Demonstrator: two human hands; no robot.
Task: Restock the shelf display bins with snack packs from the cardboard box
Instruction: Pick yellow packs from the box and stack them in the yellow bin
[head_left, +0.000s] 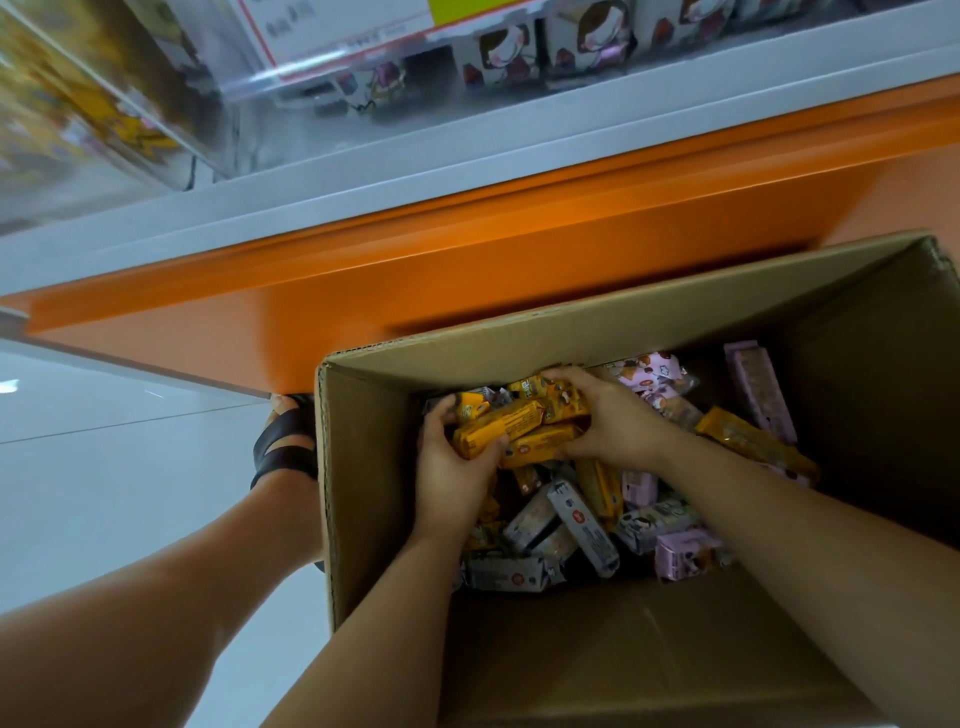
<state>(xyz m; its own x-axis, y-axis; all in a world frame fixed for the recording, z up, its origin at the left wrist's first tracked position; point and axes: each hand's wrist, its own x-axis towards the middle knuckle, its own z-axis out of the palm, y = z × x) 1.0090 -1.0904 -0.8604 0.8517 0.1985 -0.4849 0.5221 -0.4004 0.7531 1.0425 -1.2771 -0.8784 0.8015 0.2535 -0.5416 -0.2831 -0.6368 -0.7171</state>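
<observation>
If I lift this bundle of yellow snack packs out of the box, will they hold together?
Likely to slip apart: the yellow snack packs are separate glossy-wrapped bars, pressed together only between the left hand and right hand. Each keeps a straight bar shape, so probably stiff rather than floppy. Probably light, as several fit one grasp.
</observation>
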